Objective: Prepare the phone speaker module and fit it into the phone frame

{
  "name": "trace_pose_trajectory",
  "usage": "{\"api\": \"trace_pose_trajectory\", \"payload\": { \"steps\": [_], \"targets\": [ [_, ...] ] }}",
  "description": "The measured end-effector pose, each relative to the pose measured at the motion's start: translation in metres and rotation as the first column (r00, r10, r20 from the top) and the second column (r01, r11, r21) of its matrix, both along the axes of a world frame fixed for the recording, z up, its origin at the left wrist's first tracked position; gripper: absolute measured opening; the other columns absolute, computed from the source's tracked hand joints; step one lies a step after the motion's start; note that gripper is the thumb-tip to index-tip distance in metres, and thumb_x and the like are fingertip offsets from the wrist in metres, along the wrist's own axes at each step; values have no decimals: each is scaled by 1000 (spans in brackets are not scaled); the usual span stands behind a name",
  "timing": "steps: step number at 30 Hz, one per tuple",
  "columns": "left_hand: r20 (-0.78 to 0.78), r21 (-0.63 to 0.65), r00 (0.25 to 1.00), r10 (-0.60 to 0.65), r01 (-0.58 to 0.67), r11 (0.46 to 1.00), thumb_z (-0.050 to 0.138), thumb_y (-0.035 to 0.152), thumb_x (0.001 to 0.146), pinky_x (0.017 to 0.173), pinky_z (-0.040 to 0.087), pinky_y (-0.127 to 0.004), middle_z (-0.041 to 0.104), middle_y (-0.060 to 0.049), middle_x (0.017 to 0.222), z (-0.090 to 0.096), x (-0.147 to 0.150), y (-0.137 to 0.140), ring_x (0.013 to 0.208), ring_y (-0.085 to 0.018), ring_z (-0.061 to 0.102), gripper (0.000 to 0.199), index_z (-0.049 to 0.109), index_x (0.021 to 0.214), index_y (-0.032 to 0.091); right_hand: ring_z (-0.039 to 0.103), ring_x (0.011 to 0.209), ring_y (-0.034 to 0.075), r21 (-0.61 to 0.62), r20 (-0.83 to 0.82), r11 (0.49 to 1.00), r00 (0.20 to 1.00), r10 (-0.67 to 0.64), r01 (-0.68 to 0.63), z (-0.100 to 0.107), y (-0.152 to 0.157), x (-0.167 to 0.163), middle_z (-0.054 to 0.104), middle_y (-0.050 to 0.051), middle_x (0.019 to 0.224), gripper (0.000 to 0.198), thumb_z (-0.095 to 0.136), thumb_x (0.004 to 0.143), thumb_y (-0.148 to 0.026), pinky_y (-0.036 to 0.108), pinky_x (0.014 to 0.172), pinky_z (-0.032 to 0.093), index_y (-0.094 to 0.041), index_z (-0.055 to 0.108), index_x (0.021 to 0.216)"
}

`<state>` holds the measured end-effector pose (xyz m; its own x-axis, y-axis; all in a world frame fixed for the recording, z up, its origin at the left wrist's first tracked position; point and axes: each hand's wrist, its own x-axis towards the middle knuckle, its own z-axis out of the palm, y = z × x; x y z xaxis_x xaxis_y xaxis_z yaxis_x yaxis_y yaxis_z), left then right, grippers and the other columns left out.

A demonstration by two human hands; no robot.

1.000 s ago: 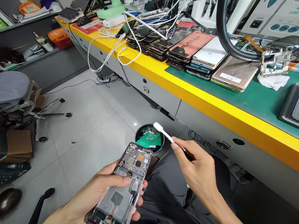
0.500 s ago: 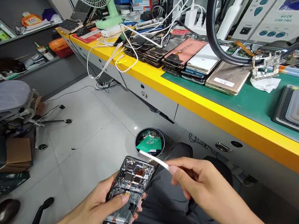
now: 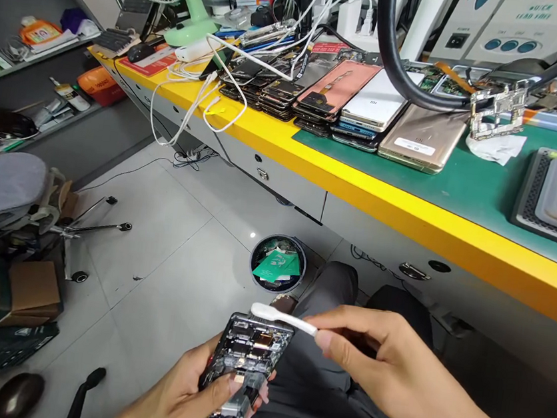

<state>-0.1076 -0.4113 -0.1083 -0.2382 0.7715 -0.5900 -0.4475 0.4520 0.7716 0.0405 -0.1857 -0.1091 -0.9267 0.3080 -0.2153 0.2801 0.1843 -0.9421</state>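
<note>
An opened phone (image 3: 247, 350) with its inner boards and metal parts bare lies in my left hand (image 3: 202, 388). The thumb presses on its middle, and the fingers wrap round its far side. My right hand (image 3: 368, 350) pinches the handle of a white toothbrush (image 3: 276, 316) between thumb and fingers. The brush's head is over the phone's top edge with its back turned up. Its bristles are mostly hidden, so I cannot tell whether they touch the phone. Both hands are above my lap.
A round bin (image 3: 278, 263) with green packaging inside stands on the floor beyond the phone. Stacked phones (image 3: 371, 105), white cables and a green fan (image 3: 194, 21) line the yellow-edged workbench (image 3: 407, 230). A swivel chair (image 3: 3, 198) is at left.
The phone has moved lower and tilted away. The toothbrush has dropped with it and turned, so its smooth back faces up where its bristles showed before. The view has shifted slightly.
</note>
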Motion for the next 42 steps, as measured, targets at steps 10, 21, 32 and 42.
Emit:
{"api": "trace_pose_trajectory", "payload": {
  "steps": [10,21,32,42],
  "targets": [
    [-336,-66,942,15,-39,997,62,50,92,95,53,-37,75,-11,111,-5,8,-8,101,-27,68,41,72,123,24,56,60,14,-46,95,994,991,-94,98,-9,2,8,69,-2,77,28,55,101,-44,23,48,39,-30,71,119],
    [-566,-150,824,-9,-92,984,64,50,90,106,47,-37,74,-9,120,-3,18,-9,119,-32,61,40,75,122,31,45,58,11,-302,124,948,990,-61,97,3,2,23,63,-1,75,29,59,98,-50,25,50,32,-26,73,108],
    [363,-251,878,312,-231,940,62,21,94,77,61,-47,76,-18,111,40,27,29,86,-32,76,25,69,116,12,28,47,5,-682,130,682,961,-243,264,-19,-17,-14,37,-11,56,30,75,90,-39,18,42,18,-20,66,112],
    [687,1,703,185,-255,967,50,16,93,96,54,-51,73,-21,118,71,17,41,105,-36,71,38,70,123,7,27,34,2,-814,174,520,963,-204,257,-21,-9,-32,50,-8,47,15,72,87,-29,15,32,15,-13,71,86]
  ]
}}
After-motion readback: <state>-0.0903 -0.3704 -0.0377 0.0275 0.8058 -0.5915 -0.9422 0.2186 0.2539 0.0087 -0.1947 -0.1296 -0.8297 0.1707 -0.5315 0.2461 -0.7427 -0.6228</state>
